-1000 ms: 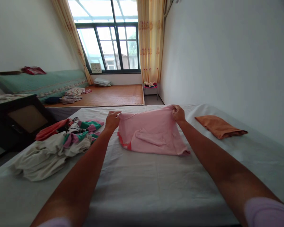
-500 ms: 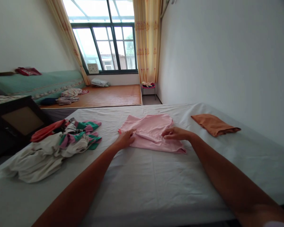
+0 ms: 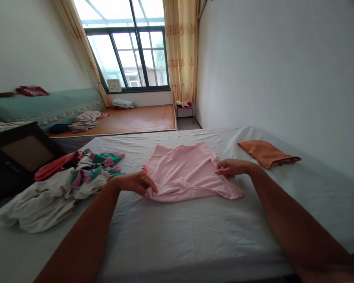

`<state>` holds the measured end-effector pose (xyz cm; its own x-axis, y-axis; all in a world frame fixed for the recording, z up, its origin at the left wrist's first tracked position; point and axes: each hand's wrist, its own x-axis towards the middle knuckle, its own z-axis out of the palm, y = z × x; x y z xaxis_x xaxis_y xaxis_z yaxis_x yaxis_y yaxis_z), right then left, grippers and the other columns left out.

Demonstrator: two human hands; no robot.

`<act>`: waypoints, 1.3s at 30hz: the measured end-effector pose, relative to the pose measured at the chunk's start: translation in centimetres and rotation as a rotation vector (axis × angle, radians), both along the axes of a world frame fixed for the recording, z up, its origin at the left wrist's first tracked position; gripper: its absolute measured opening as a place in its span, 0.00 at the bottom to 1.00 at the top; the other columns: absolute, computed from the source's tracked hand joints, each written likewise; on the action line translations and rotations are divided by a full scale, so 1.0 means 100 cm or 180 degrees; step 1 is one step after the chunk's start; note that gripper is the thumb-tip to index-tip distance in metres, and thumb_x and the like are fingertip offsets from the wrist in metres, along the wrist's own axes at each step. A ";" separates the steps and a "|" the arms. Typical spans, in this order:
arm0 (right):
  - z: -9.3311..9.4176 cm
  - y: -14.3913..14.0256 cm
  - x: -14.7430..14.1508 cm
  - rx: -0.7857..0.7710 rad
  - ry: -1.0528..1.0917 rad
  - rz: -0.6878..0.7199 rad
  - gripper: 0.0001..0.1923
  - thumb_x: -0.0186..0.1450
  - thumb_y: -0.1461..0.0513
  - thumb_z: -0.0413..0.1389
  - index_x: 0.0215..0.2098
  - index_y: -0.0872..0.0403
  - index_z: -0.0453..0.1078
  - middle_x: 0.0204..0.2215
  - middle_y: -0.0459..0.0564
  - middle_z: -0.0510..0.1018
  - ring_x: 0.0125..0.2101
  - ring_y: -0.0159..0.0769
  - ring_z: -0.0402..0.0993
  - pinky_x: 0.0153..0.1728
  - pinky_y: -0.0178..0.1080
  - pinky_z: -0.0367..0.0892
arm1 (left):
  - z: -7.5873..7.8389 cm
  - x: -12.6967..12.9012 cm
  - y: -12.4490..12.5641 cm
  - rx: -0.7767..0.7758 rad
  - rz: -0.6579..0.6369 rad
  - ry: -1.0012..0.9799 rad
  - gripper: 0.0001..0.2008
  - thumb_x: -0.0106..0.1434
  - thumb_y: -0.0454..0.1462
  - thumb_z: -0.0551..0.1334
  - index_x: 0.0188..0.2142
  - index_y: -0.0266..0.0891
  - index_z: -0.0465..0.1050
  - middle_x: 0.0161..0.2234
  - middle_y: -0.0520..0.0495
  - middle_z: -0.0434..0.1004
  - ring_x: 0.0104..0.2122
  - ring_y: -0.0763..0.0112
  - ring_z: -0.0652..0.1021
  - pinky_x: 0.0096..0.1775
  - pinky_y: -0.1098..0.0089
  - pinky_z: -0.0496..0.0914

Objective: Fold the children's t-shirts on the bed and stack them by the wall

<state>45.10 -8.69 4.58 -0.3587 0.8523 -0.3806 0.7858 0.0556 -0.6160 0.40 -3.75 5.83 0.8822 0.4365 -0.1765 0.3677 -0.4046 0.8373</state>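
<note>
A pink shirt point(image 3: 185, 169) lies spread on the white bed sheet point(image 3: 188, 232), creased along its near part. My left hand point(image 3: 138, 184) pinches its near left corner. At the right edge of the cloth, my right hand point(image 3: 231, 168) has its fingers closed on the fabric. To the right rests a folded orange-brown garment point(image 3: 267, 153), apart from both hands. A heap of crumpled clothes point(image 3: 76, 188), white, green, purple and coral, sits to the left, close to my left forearm.
A dark cabinet point(image 3: 23, 153) stands beyond the bed's left side. Behind are a second bed with a brown mat point(image 3: 141, 118), a small stool point(image 3: 184, 106) and a window point(image 3: 135, 59) with yellow curtains point(image 3: 181, 51). A white wall point(image 3: 277, 70) runs along the right.
My left hand has moved left and nearer, drawing out the shirt's near left corner. My right hand has shifted right to the shirt's edge. The pink shirt now lies wider.
</note>
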 end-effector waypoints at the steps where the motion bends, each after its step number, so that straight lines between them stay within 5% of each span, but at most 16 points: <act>1: -0.003 0.002 -0.001 0.0243 -0.0151 -0.0223 0.24 0.57 0.42 0.56 0.31 0.55 0.70 0.20 0.48 0.73 0.20 0.32 0.67 0.21 0.33 0.60 | -0.001 -0.001 0.001 -0.0090 0.0032 0.0058 0.20 0.52 0.46 0.69 0.42 0.37 0.81 0.21 0.52 0.72 0.22 0.76 0.68 0.25 0.77 0.64; 3: -0.009 0.006 -0.004 0.0832 -0.0411 -0.0471 0.19 0.56 0.47 0.60 0.34 0.54 0.69 0.23 0.48 0.75 0.23 0.33 0.69 0.23 0.33 0.61 | -0.004 -0.003 0.004 -0.0330 -0.0007 0.0222 0.21 0.56 0.46 0.67 0.46 0.38 0.79 0.22 0.53 0.72 0.22 0.76 0.68 0.25 0.78 0.64; 6: -0.012 0.008 -0.006 0.1300 -0.0459 -0.0164 0.13 0.55 0.57 0.61 0.37 0.52 0.71 0.25 0.46 0.75 0.26 0.33 0.68 0.26 0.33 0.61 | -0.007 -0.009 0.009 -0.0428 0.0156 0.0161 0.20 0.55 0.45 0.68 0.45 0.38 0.79 0.26 0.51 0.76 0.25 0.75 0.71 0.28 0.78 0.66; 10: -0.004 -0.001 0.009 0.0256 -0.0223 0.0299 0.11 0.55 0.56 0.58 0.33 0.54 0.74 0.22 0.46 0.74 0.22 0.31 0.67 0.21 0.31 0.59 | -0.006 -0.016 0.009 -0.0615 -0.0067 0.0253 0.14 0.55 0.43 0.69 0.38 0.37 0.81 0.31 0.45 0.80 0.29 0.70 0.76 0.33 0.75 0.69; 13: 0.006 -0.010 0.026 -0.0519 0.0051 0.0242 0.16 0.55 0.51 0.60 0.33 0.55 0.74 0.20 0.46 0.73 0.19 0.30 0.68 0.20 0.31 0.60 | -0.006 -0.019 0.008 -0.0703 -0.0189 0.0294 0.12 0.55 0.42 0.69 0.35 0.36 0.82 0.32 0.43 0.81 0.32 0.68 0.77 0.36 0.72 0.70; 17: 0.010 -0.011 0.036 -0.0542 0.0181 -0.0144 0.23 0.55 0.44 0.59 0.32 0.56 0.73 0.20 0.49 0.76 0.18 0.31 0.69 0.19 0.32 0.62 | -0.013 -0.014 0.021 -0.0415 0.0644 -0.0004 0.17 0.56 0.45 0.67 0.41 0.37 0.80 0.35 0.43 0.80 0.34 0.67 0.77 0.38 0.70 0.70; 21: -0.002 0.000 0.031 0.0228 0.0432 -0.0528 0.24 0.57 0.43 0.56 0.31 0.57 0.72 0.23 0.51 0.77 0.19 0.29 0.68 0.20 0.31 0.62 | -0.021 0.003 0.062 0.0264 0.1953 -0.0413 0.29 0.53 0.51 0.66 0.49 0.35 0.74 0.44 0.40 0.78 0.40 0.65 0.76 0.38 0.70 0.70; 24: -0.012 0.009 0.027 0.0597 0.0577 -0.0778 0.22 0.58 0.46 0.56 0.32 0.57 0.71 0.23 0.51 0.77 0.20 0.30 0.69 0.21 0.32 0.63 | -0.025 0.020 0.101 0.0772 0.2540 -0.0340 0.34 0.51 0.53 0.65 0.52 0.33 0.71 0.42 0.40 0.78 0.40 0.65 0.76 0.38 0.70 0.69; 33: -0.033 0.024 0.025 0.1392 0.0586 -0.0838 0.14 0.63 0.54 0.52 0.35 0.55 0.72 0.23 0.47 0.77 0.22 0.32 0.74 0.25 0.32 0.66 | -0.025 0.078 0.169 0.0727 0.2154 -0.0068 0.24 0.49 0.47 0.65 0.42 0.34 0.78 0.27 0.47 0.78 0.24 0.72 0.72 0.28 0.73 0.67; 39: -0.037 0.026 0.025 0.1505 0.0520 -0.0812 0.13 0.63 0.55 0.51 0.35 0.55 0.72 0.23 0.46 0.78 0.23 0.33 0.75 0.26 0.33 0.65 | -0.019 0.074 0.185 0.1466 0.3016 -0.0522 0.23 0.55 0.41 0.56 0.48 0.34 0.75 0.39 0.42 0.80 0.28 0.72 0.73 0.31 0.72 0.68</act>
